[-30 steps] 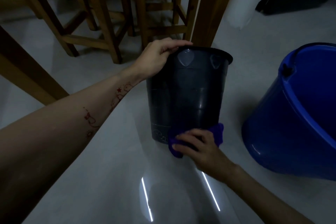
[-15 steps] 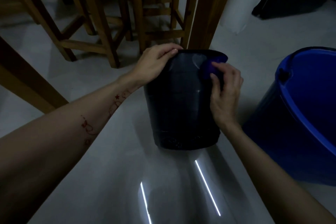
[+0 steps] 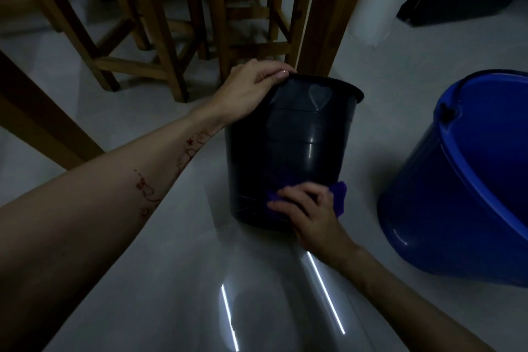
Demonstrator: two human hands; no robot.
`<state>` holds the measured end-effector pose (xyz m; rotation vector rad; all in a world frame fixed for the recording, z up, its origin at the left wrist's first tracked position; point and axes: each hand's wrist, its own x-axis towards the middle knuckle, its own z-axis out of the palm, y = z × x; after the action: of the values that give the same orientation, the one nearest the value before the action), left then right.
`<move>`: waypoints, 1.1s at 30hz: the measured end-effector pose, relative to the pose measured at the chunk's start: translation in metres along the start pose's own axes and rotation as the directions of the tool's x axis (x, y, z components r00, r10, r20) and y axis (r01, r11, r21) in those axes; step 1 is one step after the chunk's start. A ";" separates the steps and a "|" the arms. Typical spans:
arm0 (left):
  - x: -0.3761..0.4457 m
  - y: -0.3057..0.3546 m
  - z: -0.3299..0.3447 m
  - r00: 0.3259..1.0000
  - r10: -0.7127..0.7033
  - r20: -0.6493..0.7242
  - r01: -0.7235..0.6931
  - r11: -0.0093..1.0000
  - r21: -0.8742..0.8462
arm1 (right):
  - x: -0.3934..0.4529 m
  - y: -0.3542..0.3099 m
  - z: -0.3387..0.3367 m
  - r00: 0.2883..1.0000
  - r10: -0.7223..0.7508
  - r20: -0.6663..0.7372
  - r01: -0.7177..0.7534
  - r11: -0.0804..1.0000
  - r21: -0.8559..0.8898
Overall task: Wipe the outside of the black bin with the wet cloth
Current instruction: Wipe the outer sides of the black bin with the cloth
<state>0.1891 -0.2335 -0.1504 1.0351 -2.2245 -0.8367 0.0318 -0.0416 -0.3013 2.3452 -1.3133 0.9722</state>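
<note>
Purple cloth, pressed flat under the right hand, has dropped from rim to base of the black bin.

We see the purple cloth only in part; the right hand covers most of it. The blue bucket is cut off at the frame's right edge.
</note>
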 end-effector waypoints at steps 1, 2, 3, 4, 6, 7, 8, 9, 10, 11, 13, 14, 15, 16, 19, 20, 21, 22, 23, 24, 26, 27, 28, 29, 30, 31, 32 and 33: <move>-0.001 0.000 -0.001 1.000 -0.002 0.008 0.002 1.000 0.001 | -0.013 -0.003 0.000 0.998 -0.042 0.037 0.042 0.999 0.004; -0.002 0.001 -0.001 1.000 0.000 0.015 0.000 1.000 0.004 | -0.023 -0.006 -0.001 0.993 -0.090 0.078 0.090 0.996 0.008; -0.001 0.002 0.000 1.000 0.008 0.023 -0.008 1.000 0.006 | -0.031 -0.009 -0.004 0.983 -0.135 0.121 0.134 0.991 0.010; -0.002 0.004 0.000 0.999 0.025 0.032 -0.025 1.000 0.006 | -0.036 -0.009 -0.009 0.973 -0.166 0.160 0.167 0.986 0.006; -0.002 0.009 -0.002 0.996 0.070 0.049 -0.070 0.998 0.007 | -0.033 -0.007 -0.020 0.972 -0.163 0.168 0.167 0.986 -0.010; -0.001 0.009 -0.003 0.996 0.082 0.034 -0.082 0.997 0.008 | -0.026 -0.004 -0.026 0.985 -0.119 0.126 0.121 0.993 -0.013; -0.001 0.009 -0.005 0.997 0.074 -0.002 -0.074 0.997 0.014 | -0.015 0.001 -0.033 0.998 -0.043 0.055 0.044 0.999 -0.012; -0.001 0.006 -0.007 0.998 0.049 -0.042 -0.048 0.999 0.027 | -0.003 0.007 -0.039 0.997 0.060 -0.040 -0.061 0.998 -0.006; -0.001 0.002 -0.009 0.998 0.015 -0.063 -0.012 0.999 0.048 | 0.010 0.015 -0.044 0.972 0.189 -0.142 -0.189 0.982 0.017; -0.003 -0.003 -0.010 0.998 -0.015 -0.059 0.018 0.999 0.051 | 0.024 0.025 -0.048 0.915 0.333 -0.227 -0.327 0.943 0.064; -0.008 -0.008 -0.006 1.000 -0.022 -0.007 0.022 1.000 -0.005 | 0.049 0.043 -0.051 0.766 0.570 -0.298 -0.535 0.821 0.197; -0.010 -0.008 -0.003 1.000 -0.016 -0.005 0.016 1.000 -0.023 | 0.061 0.051 -0.050 0.721 0.628 -0.295 -0.580 0.778 0.241; -0.010 -0.006 -0.001 1.000 -0.011 -0.008 0.011 0.999 -0.037 | 0.071 0.056 -0.047 0.708 0.648 -0.281 -0.597 0.762 0.252; -0.010 -0.003 0.000 1.000 -0.009 -0.006 0.009 0.999 -0.051 | 0.079 0.058 -0.042 0.720 0.639 -0.270 -0.593 0.769 0.237; -0.008 0.004 -0.001 1.000 0.010 0.011 -0.009 0.997 -0.080 | 0.098 0.050 -0.030 0.795 0.536 -0.284 -0.513 0.844 0.159; -0.006 0.004 -0.001 1.000 0.021 0.021 -0.020 0.997 -0.072 | 0.101 0.045 -0.027 0.830 0.476 -0.289 -0.461 0.879 0.122; -0.005 0.005 -0.002 0.999 0.029 0.028 -0.028 0.998 -0.057 | 0.101 0.040 -0.023 0.867 0.410 -0.283 -0.405 0.911 0.079; -0.004 0.005 -0.002 0.999 0.031 0.027 -0.030 0.999 -0.039 | 0.098 0.035 -0.019 0.899 0.347 -0.266 -0.350 0.936 0.037; -0.002 0.005 -0.002 0.999 0.027 0.019 -0.026 0.999 -0.018 | 0.093 0.031 -0.015 0.925 0.292 -0.244 -0.301 0.954 0.004; -0.001 0.005 -0.001 1.000 0.022 0.006 -0.022 1.000 -0.002 | 0.085 0.027 -0.010 0.944 0.247 -0.220 -0.257 0.966 -0.018; 0.001 0.005 0.000 1.000 0.009 -0.014 -0.009 1.000 -0.011 | 0.059 0.018 -0.003 0.972 0.181 -0.152 -0.187 0.982 -0.027; 0.002 0.004 0.000 1.000 0.005 -0.021 -0.006 1.000 -0.026 | 0.043 0.013 -0.001 0.983 0.150 -0.110 -0.154 0.988 -0.029; 0.002 0.004 0.000 1.000 0.003 -0.020 -0.003 0.999 -0.035 | 0.027 0.009 0.001 0.991 0.114 -0.068 -0.116 0.993 -0.031; 0.001 0.004 -0.001 1.000 -0.004 -0.010 0.003 0.999 -0.037 | 0.011 0.004 0.002 0.997 0.074 -0.026 -0.074 0.997 -0.033; 0.001 0.004 -0.003 1.000 -0.005 0.002 0.005 0.999 -0.035 | -0.004 0.000 0.001 0.999 0.029 0.018 -0.029 0.999 -0.032; -0.001 0.003 -0.004 1.000 0.007 0.006 -0.007 1.000 -0.022 | -0.017 -0.003 -0.001 0.998 -0.019 0.059 0.020 0.999 -0.029; -0.002 0.000 -0.006 1.000 0.027 0.000 -0.027 1.000 -0.005 | -0.026 -0.005 -0.004 0.993 -0.067 0.099 0.070 0.997 -0.024; -0.004 -0.003 -0.008 0.999 0.033 -0.017 -0.033 0.999 0.007 | -0.032 -0.006 -0.007 0.984 -0.110 0.140 0.114 0.993 -0.024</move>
<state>0.1985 -0.2347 -0.1478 1.0021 -2.2248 -0.8039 0.0221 -0.0140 -0.3171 2.4700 -1.2199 0.7617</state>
